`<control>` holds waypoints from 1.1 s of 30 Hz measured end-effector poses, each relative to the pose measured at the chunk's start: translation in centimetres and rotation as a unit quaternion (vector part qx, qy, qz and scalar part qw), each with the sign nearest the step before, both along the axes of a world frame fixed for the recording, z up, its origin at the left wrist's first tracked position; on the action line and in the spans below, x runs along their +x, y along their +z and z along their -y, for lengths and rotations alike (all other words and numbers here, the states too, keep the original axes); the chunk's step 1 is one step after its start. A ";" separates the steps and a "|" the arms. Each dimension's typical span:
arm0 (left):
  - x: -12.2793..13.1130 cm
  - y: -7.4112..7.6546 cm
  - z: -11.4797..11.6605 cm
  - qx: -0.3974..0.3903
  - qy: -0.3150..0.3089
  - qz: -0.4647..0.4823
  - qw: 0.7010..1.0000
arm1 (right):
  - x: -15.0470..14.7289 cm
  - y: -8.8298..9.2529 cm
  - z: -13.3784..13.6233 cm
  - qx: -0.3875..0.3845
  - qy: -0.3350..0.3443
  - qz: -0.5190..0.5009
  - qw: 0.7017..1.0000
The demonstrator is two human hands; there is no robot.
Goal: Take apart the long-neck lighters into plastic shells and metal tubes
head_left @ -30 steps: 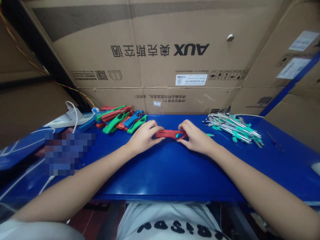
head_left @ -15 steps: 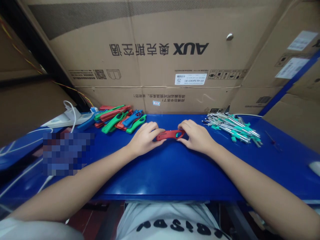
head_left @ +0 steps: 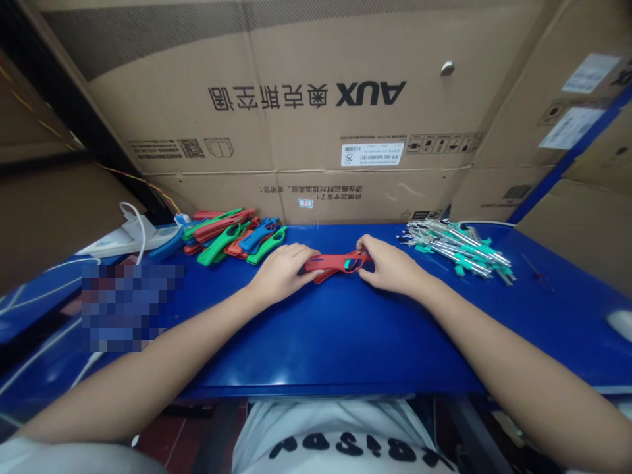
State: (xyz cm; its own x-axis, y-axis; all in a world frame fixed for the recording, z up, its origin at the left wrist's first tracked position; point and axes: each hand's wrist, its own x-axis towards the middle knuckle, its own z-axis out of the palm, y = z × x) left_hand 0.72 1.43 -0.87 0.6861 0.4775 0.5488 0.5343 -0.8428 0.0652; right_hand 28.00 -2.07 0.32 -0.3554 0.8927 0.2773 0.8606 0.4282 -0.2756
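Left hand (head_left: 281, 275): grasping the left end of a red casing (head_left: 327, 263), thumb at the near side and fingers at the far side. Right hand (head_left: 392, 264): grasping the right end of the same casing, beside its oval opening, with thumb and fingers bent around the edge. The casing is held lengthwise between both hands, above the middle of a blue table (head_left: 336, 342). A second red edge shows along its near side; it appears to be another half set slightly askew, though the fingers hide the ends. A teal part (head_left: 348, 264) is visible within the opening.

Beyond the left hand lies a heap of red, green and blue casings (head_left: 222, 245), overlapping one another. Beyond the right hand lies a pile of metal rods with teal fittings (head_left: 461, 250), and to the right of it a thin tool (head_left: 538, 271), blurred. A white power strip (head_left: 111, 243) with a white cable (head_left: 143, 227) sits at the far left. Printed cardboard (head_left: 296, 135) stands upright along the rear of the table.
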 end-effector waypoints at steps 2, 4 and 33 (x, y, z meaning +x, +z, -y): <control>-0.2 0.0 -0.3 -0.017 0.016 0.011 1.000 | 1.0 -0.1 -0.7 -0.028 -0.008 -0.033 0.999; -0.4 -0.1 -0.5 -0.044 0.032 0.019 0.998 | 1.8 -0.2 -1.3 -0.038 0.000 -0.081 0.996; 1.7 -0.3 1.2 -0.323 -0.073 0.293 0.897 | -0.9 0.6 0.8 0.003 0.055 0.041 0.998</control>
State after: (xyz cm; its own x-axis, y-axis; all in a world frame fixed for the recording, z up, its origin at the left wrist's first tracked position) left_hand 2.41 0.24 -1.22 0.4509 0.7544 0.4771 0.1350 -0.5860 0.7990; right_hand 27.06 -2.83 0.96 -0.4736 0.8448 0.2488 0.8275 0.5236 -0.2028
